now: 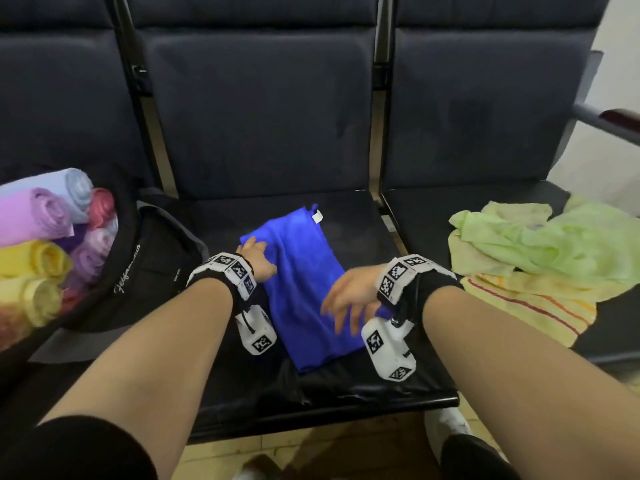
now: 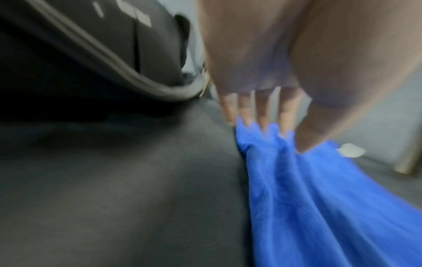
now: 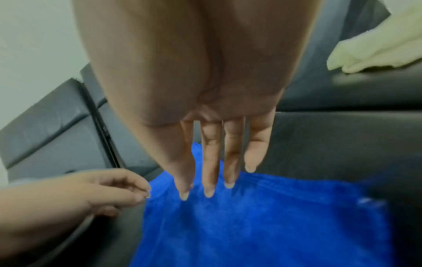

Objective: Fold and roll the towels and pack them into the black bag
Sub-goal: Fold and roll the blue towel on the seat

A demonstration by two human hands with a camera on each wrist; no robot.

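We note right hand (image 1: 346, 299) nearest, fingers straight and spread over blue towel (image 1: 304, 289), left hand (image 1: 258, 259) pinching its far left edge, towel folded on bench (image 1: 363, 386), black bag (image 1: 138, 271) of rolled towels (image 1: 45, 237) left

Blue towel (image 1: 304, 282) lies folded into a long strip on the middle seat, running from its far end with a white tag down toward me, surface slightly rumpled. Black bag (image 1: 138, 271) sits on the seat to my left, open, packed with rolled towels (image 1: 48, 233) in lilac, pale blue, pink and yellow. Unfolded green and yellow towels (image 1: 540, 251) lie heaped on the right seat.
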